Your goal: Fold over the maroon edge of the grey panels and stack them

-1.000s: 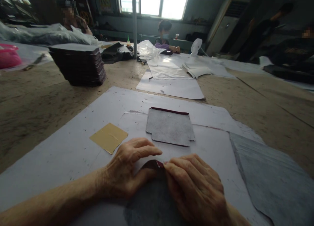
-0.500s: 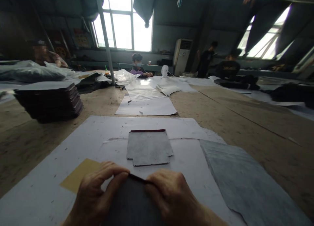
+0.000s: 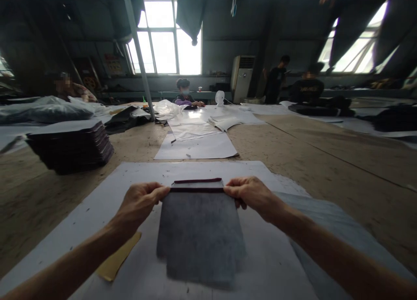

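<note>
A grey panel (image 3: 200, 235) with a dark red strip along its top edge hangs between my hands over the white sheet (image 3: 107, 200). My left hand (image 3: 143, 198) pinches its top left corner. At the top right corner, the fingers of my right hand (image 3: 244, 190) are closed on the same panel. Just behind it lies a second panel, mostly covered, whose dark red edge (image 3: 197, 181) shows above the held one. A yellow piece (image 3: 119, 258) rests below my left forearm.
Larger grey sheets (image 3: 312, 213) lie on the right, partly under my right forearm. A tall dark stack (image 3: 70, 145) stands at the left. Farther back are a metal pole (image 3: 140, 52), a white fan (image 3: 220, 98), loose papers (image 3: 224, 121) and several people.
Both hands have moved forward and apart, carrying the panel up over the one on the sheet. Its strip is now stretched straight between them. The view has tilted slightly up.
</note>
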A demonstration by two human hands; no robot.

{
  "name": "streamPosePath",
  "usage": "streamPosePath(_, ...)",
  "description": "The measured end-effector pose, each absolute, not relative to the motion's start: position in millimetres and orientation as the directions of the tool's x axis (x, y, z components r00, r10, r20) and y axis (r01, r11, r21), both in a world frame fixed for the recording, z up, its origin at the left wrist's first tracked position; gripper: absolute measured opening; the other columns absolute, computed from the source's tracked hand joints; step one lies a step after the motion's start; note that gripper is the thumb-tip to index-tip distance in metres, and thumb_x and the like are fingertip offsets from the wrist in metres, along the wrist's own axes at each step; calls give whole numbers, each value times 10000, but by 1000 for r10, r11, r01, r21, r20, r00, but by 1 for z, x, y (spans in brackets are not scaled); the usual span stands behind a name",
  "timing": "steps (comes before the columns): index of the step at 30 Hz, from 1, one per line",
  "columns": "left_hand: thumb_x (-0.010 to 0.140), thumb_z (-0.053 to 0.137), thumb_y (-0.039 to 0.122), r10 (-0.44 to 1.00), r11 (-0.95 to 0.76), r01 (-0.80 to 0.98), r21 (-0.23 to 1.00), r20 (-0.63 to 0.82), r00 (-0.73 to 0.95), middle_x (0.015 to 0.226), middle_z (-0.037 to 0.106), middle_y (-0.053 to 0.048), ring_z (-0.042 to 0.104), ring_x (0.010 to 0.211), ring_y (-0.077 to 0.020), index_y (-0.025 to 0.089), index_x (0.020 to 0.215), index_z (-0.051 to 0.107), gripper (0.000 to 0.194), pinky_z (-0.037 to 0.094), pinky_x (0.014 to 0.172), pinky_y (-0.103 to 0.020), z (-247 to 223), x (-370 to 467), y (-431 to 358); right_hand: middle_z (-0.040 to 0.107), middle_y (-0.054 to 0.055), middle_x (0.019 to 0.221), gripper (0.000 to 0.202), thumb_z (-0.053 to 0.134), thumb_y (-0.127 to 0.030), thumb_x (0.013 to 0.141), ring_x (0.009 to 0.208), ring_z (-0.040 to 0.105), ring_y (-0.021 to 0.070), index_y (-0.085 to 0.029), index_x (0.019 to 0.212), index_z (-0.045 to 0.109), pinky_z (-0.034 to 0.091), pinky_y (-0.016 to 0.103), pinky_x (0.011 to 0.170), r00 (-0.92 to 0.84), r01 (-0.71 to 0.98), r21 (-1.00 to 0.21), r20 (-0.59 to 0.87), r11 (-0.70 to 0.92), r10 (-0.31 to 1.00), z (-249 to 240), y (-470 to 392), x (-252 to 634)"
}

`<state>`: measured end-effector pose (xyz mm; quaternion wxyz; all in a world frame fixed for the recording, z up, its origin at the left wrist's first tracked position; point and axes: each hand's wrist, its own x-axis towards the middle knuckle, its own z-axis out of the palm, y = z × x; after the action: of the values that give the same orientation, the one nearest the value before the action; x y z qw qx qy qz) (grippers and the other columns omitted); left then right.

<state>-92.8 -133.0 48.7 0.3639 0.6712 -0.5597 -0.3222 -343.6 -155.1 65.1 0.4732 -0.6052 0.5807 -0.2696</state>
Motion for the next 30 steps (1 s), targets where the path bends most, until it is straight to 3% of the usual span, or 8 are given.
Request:
streamPosePath(5, 700, 507, 449, -972, -79, -649, 757, 86, 218, 620, 610, -3, 539, 649, -156, 170, 689, 668, 322, 354, 623, -254, 28, -104, -182, 546, 1, 614, 97, 560, -177, 767, 598, 505, 120, -147, 703, 626, 338, 222, 550, 20, -646, -764, -17, 0, -1000, 38, -204, -336)
streamPosePath(10, 772, 484, 379, -951, -91, -793, 602, 183, 248, 853, 687, -52, 598, 827, -210, 205, 838, 701, 285, 377, 716, -276, 12, -110, -187, 604, 22, 822, 92, 588, -168, 789, 765, 532, 145, -186, 770, 677, 356, 245, 712, 25, -794, -595, 176, -126, -984, 20, -212, -332)
streamPosePath(13, 791, 479, 362, -956, -103, -826, 554, 173, 236, 933, 684, -53, 598, 896, -215, 227, 849, 702, 266, 384, 757, -275, 11, -111, -187, 613, 22, 841, 115, 573, -181, 805, 799, 544, 149, -195, 782, 685, 358, 237, 727, 24, -821, -557, 183, -124, -983, 17, -213, -332)
streamPosePath(19, 779, 471, 380, -955, -180, -822, 540, 106, 278, 881, 684, -41, 595, 865, -232, 253, 810, 693, 258, 379, 704, -301, 15, -114, -189, 639, -10, 857, 110, 562, -215, 776, 775, 570, 146, -229, 785, 671, 368, 236, 619, -33, -827, -562, 102, -30, -994, 17, -215, -331)
streamPosePath(25, 741, 476, 367, -952, -210, -789, 577, 64, 300, 794, 671, -7, 587, 813, -212, 257, 766, 669, 223, 380, 671, -291, 13, -114, -191, 626, 24, 876, 111, 560, -191, 791, 808, 564, 162, -189, 841, 659, 406, 268, 699, -42, -821, -570, 129, -39, -991, 10, -216, -331)
streamPosePath(30, 758, 453, 301, -947, -227, -795, 563, 62, 315, 932, 674, -29, 580, 917, -224, 254, 881, 686, 268, 403, 757, -296, 14, -111, -190, 604, 83, 955, 131, 519, -120, 857, 884, 553, 158, -106, 894, 645, 426, 317, 829, 57, -827, -544, 170, -142, -984, 15, -217, -336)
